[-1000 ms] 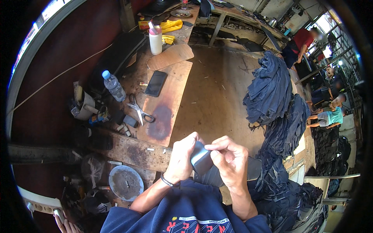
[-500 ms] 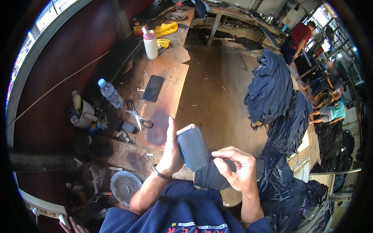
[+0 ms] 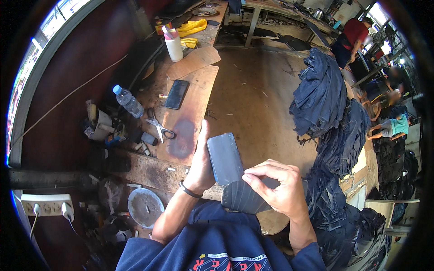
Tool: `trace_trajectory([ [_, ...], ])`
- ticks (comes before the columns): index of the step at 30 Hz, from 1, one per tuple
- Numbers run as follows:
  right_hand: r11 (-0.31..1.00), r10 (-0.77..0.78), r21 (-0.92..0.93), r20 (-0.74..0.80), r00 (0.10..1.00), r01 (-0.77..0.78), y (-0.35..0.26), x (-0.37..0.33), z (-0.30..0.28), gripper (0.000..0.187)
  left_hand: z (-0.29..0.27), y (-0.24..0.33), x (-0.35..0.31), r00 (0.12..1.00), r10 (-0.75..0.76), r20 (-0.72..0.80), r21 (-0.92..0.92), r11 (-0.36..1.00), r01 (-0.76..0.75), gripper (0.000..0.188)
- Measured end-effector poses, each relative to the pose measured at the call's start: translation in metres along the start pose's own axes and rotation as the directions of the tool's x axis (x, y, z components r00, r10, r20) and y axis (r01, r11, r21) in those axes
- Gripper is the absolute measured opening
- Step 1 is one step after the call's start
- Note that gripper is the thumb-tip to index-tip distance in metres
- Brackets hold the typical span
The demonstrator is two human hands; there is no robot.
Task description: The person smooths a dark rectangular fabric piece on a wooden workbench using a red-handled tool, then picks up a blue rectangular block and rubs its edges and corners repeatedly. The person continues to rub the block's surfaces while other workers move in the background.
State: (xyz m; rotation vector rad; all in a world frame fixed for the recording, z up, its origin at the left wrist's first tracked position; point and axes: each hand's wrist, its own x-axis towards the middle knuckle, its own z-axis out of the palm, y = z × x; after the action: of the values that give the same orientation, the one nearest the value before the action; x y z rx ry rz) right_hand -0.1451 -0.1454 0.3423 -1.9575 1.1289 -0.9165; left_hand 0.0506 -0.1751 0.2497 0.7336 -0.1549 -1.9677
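Observation:
My left hand (image 3: pixel 199 165), with a dark band at its wrist, holds a stack of dark grey rectangular pieces (image 3: pixel 225 158). Its thumb points up along the left side while the other fingers are hidden behind the stack. At the stack's lower right corner, my right hand (image 3: pixel 275 183) has thumb and forefinger pinched together. Whatever is between those fingertips is too small to make out. Below both hands, more dark flat pieces (image 3: pixel 246 198) lie overlapping in a fan over my lap, partly covered by the right hand.
Scissors (image 3: pixel 160 127), a black phone (image 3: pixel 176 95), a water bottle (image 3: pixel 129 102) and a white bottle (image 3: pixel 173 46) stand or lie on the bench to the left. Dark cloth (image 3: pixel 318 92) is heaped at right. A round basin (image 3: pixel 145 208) sits lower left; people work far right.
The stack has turned to show its broad face more fully, and the left hand has risen slightly. The right hand's fingertips have closed into a pinch at its corner. The view has shifted a little.

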Motion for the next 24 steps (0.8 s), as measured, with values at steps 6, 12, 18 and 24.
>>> trace_trajectory([
  [6, 1.000, -0.019, -0.023, 0.070, 0.997, 0.021, 0.013, -0.003, -0.017, 0.013, -0.001, -0.018, 0.010, 1.000, -0.013, 0.004, -0.036, 0.999, 0.013, 0.085],
  [12, 0.999, 0.007, -0.037, 0.126, 0.992, -0.002, 0.029, -0.005, -0.025, 0.012, -0.003, -0.035, 0.010, 0.992, 0.060, -0.107, 0.037, 0.998, -0.056, 0.080],
  [18, 0.987, -0.074, -0.134, 0.101, 0.992, 0.087, 0.034, -0.010, -0.030, 0.012, 0.015, -0.044, 0.016, 0.955, 0.170, -0.242, 0.070, 0.985, -0.157, 0.073],
  [24, 0.999, -0.048, -0.019, 0.112, 0.993, 0.051, 0.045, -0.013, -0.037, 0.011, 0.021, -0.053, 0.017, 0.955, 0.187, -0.231, 0.066, 0.982, -0.176, 0.071],
])
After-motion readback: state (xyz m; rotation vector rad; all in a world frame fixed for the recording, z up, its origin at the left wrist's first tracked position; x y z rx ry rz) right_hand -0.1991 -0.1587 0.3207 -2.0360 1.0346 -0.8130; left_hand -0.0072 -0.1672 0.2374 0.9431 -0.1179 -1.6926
